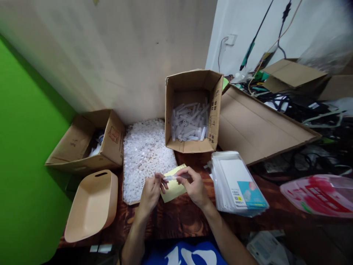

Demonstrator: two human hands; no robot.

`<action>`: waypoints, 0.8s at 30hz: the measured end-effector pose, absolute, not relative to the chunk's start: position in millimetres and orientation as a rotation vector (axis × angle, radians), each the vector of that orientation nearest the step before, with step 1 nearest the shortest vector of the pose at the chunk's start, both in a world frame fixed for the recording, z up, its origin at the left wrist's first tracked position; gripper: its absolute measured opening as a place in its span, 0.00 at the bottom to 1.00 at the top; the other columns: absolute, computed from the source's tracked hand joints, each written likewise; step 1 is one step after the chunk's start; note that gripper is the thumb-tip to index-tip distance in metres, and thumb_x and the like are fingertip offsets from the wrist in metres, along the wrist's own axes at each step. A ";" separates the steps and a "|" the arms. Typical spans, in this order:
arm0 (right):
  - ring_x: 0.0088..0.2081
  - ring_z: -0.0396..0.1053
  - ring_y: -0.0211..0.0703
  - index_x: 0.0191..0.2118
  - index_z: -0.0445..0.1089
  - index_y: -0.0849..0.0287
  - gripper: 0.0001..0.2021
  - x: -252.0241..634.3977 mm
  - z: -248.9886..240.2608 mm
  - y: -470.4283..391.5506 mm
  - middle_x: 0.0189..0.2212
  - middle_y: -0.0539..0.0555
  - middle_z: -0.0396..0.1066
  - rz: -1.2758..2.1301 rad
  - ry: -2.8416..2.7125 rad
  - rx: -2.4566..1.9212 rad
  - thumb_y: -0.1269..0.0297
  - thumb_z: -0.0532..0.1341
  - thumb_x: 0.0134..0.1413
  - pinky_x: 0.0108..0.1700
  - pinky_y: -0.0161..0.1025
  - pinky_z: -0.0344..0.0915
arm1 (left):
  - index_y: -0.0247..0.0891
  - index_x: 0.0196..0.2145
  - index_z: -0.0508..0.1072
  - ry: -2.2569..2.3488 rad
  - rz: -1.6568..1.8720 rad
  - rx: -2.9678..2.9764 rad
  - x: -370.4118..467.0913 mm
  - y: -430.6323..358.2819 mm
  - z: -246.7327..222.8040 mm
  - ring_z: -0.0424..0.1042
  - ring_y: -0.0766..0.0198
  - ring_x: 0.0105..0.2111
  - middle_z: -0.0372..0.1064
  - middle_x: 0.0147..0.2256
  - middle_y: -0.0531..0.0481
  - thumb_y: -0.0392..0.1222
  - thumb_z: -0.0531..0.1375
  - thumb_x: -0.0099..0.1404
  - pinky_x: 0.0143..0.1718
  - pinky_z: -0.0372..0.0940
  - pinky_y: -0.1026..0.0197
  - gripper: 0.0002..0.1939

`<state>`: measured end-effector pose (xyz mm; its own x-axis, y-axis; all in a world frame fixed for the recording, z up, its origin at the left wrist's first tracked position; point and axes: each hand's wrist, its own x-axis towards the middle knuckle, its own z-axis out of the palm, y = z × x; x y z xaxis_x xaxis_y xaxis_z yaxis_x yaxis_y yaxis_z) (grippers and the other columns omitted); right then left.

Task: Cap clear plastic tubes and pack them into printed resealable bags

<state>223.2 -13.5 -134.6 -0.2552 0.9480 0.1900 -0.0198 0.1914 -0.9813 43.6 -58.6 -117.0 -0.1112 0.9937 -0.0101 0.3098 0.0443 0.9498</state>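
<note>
Between my two hands lies a small translucent plastic tube [171,177], held nearly level. My right hand [193,186] pinches its right part between thumb and fingers. At the left end, the curled fingers of my left hand [152,189] close on the tube's narrow tip; a smaller piece there cannot be made out. Just below the tube, a pale yellow sheet of paper [172,191] rests partly under both hands. Left of it is a shallow cardboard tray [132,202] full of small white plastic pieces [146,154]. Similar translucent tubes [190,119] fill the bottom of a cardboard box [190,147] behind.
A beige plastic bin [91,209] and an open cardboard box [117,140] stand left on the dark wooden table [182,221]. To the right lies a stack of clear plastic bags [234,184], then a pink package [320,195]. Cables and cartons [295,71] clutter the far right.
</note>
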 end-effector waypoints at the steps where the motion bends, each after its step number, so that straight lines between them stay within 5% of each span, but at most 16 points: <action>1: 0.33 0.72 0.43 0.35 0.72 0.57 0.06 224.2 -135.3 -13.3 0.31 0.52 0.74 1.213 -1.516 -0.936 0.61 0.66 0.58 0.36 0.37 0.67 | 0.36 0.30 0.75 1.553 1.065 1.413 44.3 -59.2 -115.8 0.72 0.63 0.23 0.73 0.24 0.47 0.58 0.46 0.74 0.29 0.65 0.62 0.29; 4: 0.34 0.73 0.44 0.35 0.73 0.57 0.05 227.5 -137.6 -12.9 0.32 0.53 0.75 1.156 -1.544 -0.960 0.62 0.65 0.59 0.37 0.38 0.68 | 0.39 0.42 0.76 1.485 1.136 1.571 44.5 -61.2 -111.7 0.75 0.58 0.41 0.77 0.43 0.43 0.53 0.60 0.68 0.41 0.68 0.59 0.15; 5: 0.35 0.73 0.44 0.35 0.72 0.57 0.04 228.5 -138.6 -13.0 0.32 0.53 0.75 1.142 -1.539 -0.959 0.63 0.65 0.59 0.38 0.38 0.68 | 0.40 0.48 0.74 1.458 1.155 1.572 44.2 -61.9 -111.3 0.75 0.57 0.44 0.75 0.48 0.42 0.53 0.62 0.66 0.43 0.68 0.59 0.18; 7: 0.37 0.74 0.45 0.35 0.72 0.56 0.03 229.6 -140.7 -14.1 0.34 0.53 0.76 1.120 -1.533 -0.922 0.64 0.65 0.59 0.40 0.39 0.69 | 0.39 0.49 0.74 1.472 1.107 1.463 44.5 -62.9 -112.4 0.76 0.58 0.37 0.77 0.40 0.44 0.56 0.60 0.67 0.37 0.68 0.60 0.20; 11: 0.41 0.76 0.47 0.32 0.72 0.56 0.04 229.1 -144.2 -18.4 0.36 0.54 0.78 1.097 -1.587 -0.791 0.67 0.65 0.59 0.45 0.42 0.70 | 0.38 0.20 0.71 1.593 0.873 1.237 50.4 -63.1 -115.2 0.62 0.65 0.14 0.61 0.14 0.53 0.64 0.43 0.72 0.21 0.56 0.64 0.36; 14: 0.37 0.76 0.47 0.33 0.73 0.56 0.03 228.5 -144.8 -21.9 0.33 0.54 0.77 1.091 -1.591 -0.856 0.66 0.65 0.58 0.42 0.41 0.70 | 0.38 0.19 0.69 1.615 0.902 1.413 56.2 -62.7 -112.3 0.66 0.64 0.19 0.64 0.16 0.52 0.60 0.49 0.73 0.26 0.59 0.63 0.31; 19: 0.27 0.71 0.41 0.32 0.70 0.57 0.08 224.6 -143.6 -29.7 0.26 0.51 0.72 1.230 -1.425 -0.978 0.58 0.65 0.57 0.29 0.35 0.67 | 0.39 0.36 0.73 1.568 0.991 1.991 52.1 -62.3 -114.3 0.72 0.60 0.33 0.73 0.32 0.47 0.46 0.53 0.74 0.36 0.65 0.61 0.13; 24: 0.12 0.44 0.27 0.32 0.63 0.57 0.21 219.7 -151.7 -39.7 0.17 0.42 0.63 1.886 -0.844 -0.957 0.46 0.69 0.48 0.11 0.28 0.43 | 0.38 0.38 0.72 1.338 0.815 2.530 32.3 -53.0 -118.6 0.71 0.57 0.34 0.72 0.33 0.45 0.44 0.51 0.76 0.37 0.66 0.57 0.13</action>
